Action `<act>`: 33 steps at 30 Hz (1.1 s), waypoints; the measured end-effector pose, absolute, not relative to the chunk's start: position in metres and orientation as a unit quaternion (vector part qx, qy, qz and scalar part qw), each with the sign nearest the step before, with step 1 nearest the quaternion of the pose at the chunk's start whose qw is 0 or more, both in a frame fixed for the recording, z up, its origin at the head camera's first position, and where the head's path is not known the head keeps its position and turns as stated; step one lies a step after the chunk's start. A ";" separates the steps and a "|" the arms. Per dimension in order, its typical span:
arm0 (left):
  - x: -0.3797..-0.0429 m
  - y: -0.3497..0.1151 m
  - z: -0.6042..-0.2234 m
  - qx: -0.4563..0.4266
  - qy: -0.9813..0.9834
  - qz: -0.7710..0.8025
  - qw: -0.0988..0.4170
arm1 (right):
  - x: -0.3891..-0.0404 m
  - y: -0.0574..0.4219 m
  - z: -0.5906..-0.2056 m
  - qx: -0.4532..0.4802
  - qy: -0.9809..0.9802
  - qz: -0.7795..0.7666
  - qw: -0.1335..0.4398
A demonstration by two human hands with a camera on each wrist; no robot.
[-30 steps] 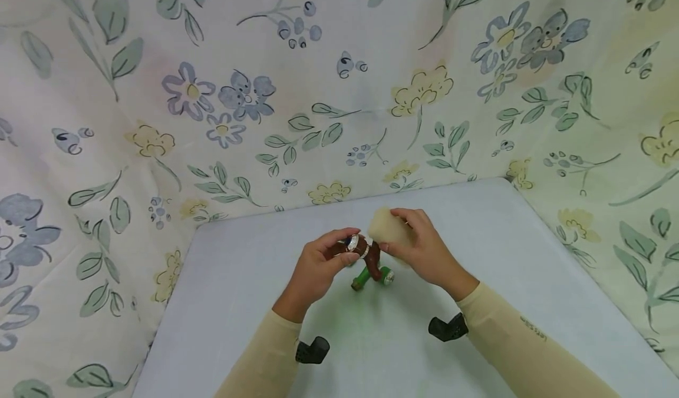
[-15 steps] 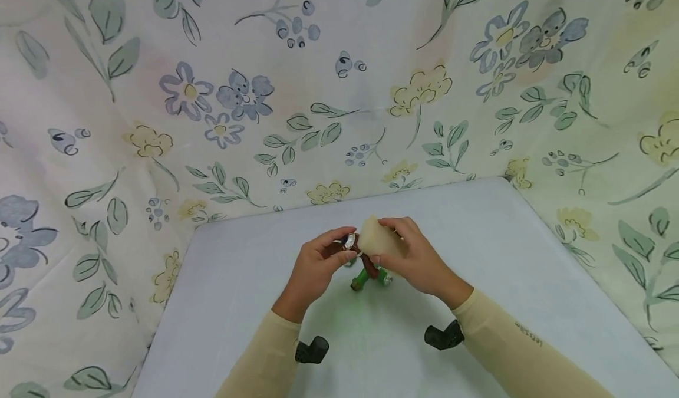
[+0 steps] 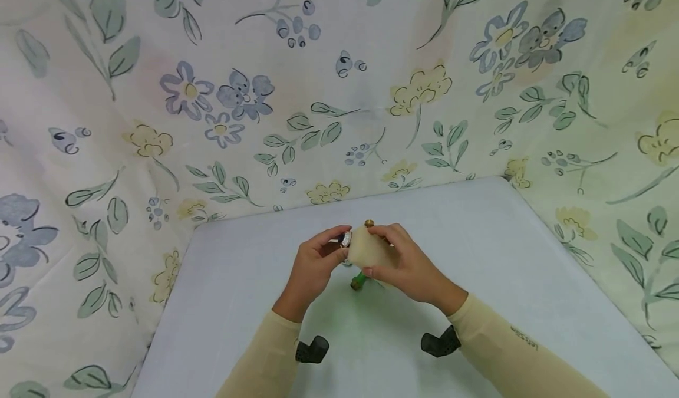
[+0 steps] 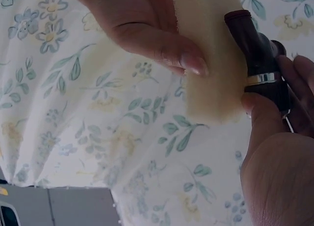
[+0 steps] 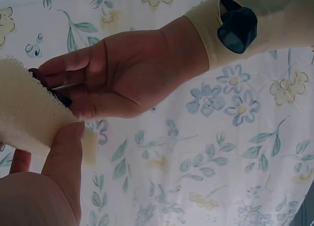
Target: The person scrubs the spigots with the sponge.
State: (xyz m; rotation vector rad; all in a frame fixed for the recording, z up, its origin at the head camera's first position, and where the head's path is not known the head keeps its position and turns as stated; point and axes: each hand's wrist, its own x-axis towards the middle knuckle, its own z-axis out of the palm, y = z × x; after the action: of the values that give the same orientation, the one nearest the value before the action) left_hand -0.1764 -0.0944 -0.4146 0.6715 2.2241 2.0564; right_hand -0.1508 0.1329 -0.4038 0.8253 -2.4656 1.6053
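Observation:
My left hand grips a dark brown, branched tap-like fitting with a silver band, its thumb beside the band in the left wrist view. A pale cream sponge is held in my right hand, thumb on one side and fingers on the other. The sponge lies against the fitting and covers most of it in the head view. A brass-coloured end sticks out above the sponge. Below the hands a green fitting with a brass-coloured tip lies on the table, partly hidden by the sponge.
The white table reaches back to a floral curtain. Each sleeved forearm carries a black wrist camera, the left one and the right one.
My right hand has moved the sponge left and down over the brown fitting, now hiding most of it and much of the green fitting. The brass-coloured end has come into view. My left hand has barely shifted.

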 end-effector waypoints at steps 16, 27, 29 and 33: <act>-0.157 -0.087 -0.384 0.220 0.711 0.666 0.045 | -0.166 0.146 -0.415 0.228 -0.820 0.522 0.055; -0.155 -0.088 -0.385 0.225 0.714 0.661 0.044 | -0.173 0.152 -0.419 0.201 -0.833 0.511 0.069; -0.155 -0.088 -0.385 0.225 0.717 0.658 0.043 | -0.176 0.155 -0.420 0.185 -0.840 0.504 0.075; -0.154 -0.089 -0.385 0.229 0.721 0.652 0.043 | -0.178 0.158 -0.422 0.154 -0.842 0.513 0.065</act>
State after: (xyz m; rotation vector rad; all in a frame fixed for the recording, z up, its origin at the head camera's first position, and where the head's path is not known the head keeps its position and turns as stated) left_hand -0.1545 -0.0892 -0.3847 0.7016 2.2055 1.9938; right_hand -0.1781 0.1585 -0.4221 0.4656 -2.5403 1.5475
